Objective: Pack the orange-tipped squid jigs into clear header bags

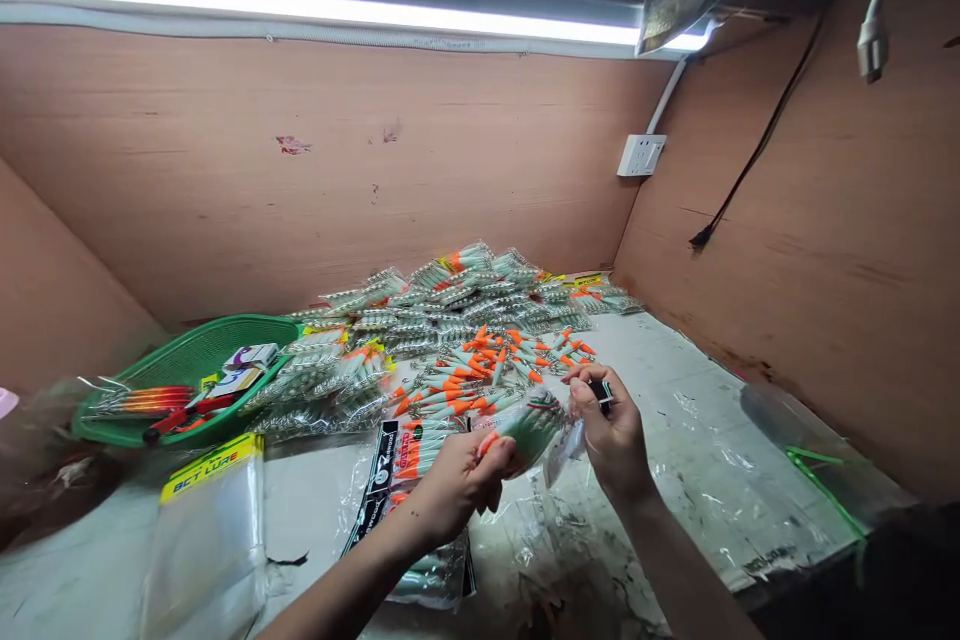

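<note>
Your left hand (457, 480) clasps one bundle of fishing lures (529, 425), green-white with orange tips, above the table (675, 360) front. Your right hand (611, 435) pinches one clear bag (561, 455) beside it. One green basket (187, 355) sits left; the loose lures (480, 360) behind defy counting.

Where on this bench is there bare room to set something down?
Bare bench top lies between the lure heap, the held lure bag and the right wall, and a smaller strip between the yellow-labelled bags and the black packet. Crowded: the heap and green basket.
</note>
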The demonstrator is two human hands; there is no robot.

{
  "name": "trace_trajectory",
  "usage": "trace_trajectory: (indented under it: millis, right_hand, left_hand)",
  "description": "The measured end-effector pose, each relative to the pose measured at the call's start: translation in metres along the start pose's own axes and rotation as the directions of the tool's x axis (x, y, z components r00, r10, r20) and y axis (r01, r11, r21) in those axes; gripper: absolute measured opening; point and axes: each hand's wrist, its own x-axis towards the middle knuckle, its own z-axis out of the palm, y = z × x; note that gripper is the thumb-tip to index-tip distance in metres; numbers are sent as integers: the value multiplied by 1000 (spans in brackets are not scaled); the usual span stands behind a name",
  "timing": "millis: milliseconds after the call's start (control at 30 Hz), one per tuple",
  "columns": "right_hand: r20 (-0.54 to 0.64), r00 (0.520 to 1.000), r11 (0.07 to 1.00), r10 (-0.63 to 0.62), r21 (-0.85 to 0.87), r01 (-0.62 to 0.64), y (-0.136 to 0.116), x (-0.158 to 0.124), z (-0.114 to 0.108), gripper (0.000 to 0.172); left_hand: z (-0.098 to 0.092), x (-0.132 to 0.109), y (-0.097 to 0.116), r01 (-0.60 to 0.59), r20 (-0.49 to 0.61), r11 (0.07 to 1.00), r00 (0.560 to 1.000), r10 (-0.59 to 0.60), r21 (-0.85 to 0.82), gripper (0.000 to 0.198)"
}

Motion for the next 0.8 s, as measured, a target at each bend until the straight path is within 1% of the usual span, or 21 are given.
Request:
trace_trajectory:
  millis: [100,167,200,267,367,467,533,567,600,633,700,800]
  right_hand:
    - [-82,996,997,44,72,-39,13,7,11,27]
    - [-74,991,988,111,113,-102,17,14,17,32]
    - [-41,987,981,154,126,-148,18,18,20,33]
    - [71,967,959,244,130,-251,15,26,25,35]
    - [266,899,921,348,84,-381,7,40,36,38]
    - [391,826,891,407,30,-453,2,51,47,43]
    - [443,788,878,427,4,-478,5,56,54,44]
    - [457,778,876,431,-5,-482,8,58,58,42]
    - [460,777,878,429,-8,-479,12,60,63,40]
    - [450,787,883,422,-6,-470,18,62,67,37]
    - [394,829,901,397,5,-434,30,66,79,31]
    - [297,893,936,337,-3,-352,47,69,100,24]
  left_hand:
    - [0,8,-3,4,-17,998,1000,-5,-64,52]
    - [-7,11,-2,-1,-50,996,999,-3,-89,51]
    - [-14,12,-1,-8,-76,996,997,0,-94,49]
    - [-31,13,1,-28,-138,996,990,16,-82,45]
    - [-63,11,1,-47,-185,999,982,42,-20,42]
    - [-89,8,-1,-43,-201,997,978,54,58,42]
    - [-101,5,-4,-30,-236,993,970,57,115,44]
    - [-106,5,-5,-16,-261,989,964,54,146,45]
    - [-109,5,-7,3,-291,984,956,50,178,47]
    - [-112,6,-8,29,-326,977,944,43,212,47]
    - [-116,10,-10,103,-417,954,909,25,283,48]
    - [-125,23,-8,280,-571,880,821,-13,383,44]
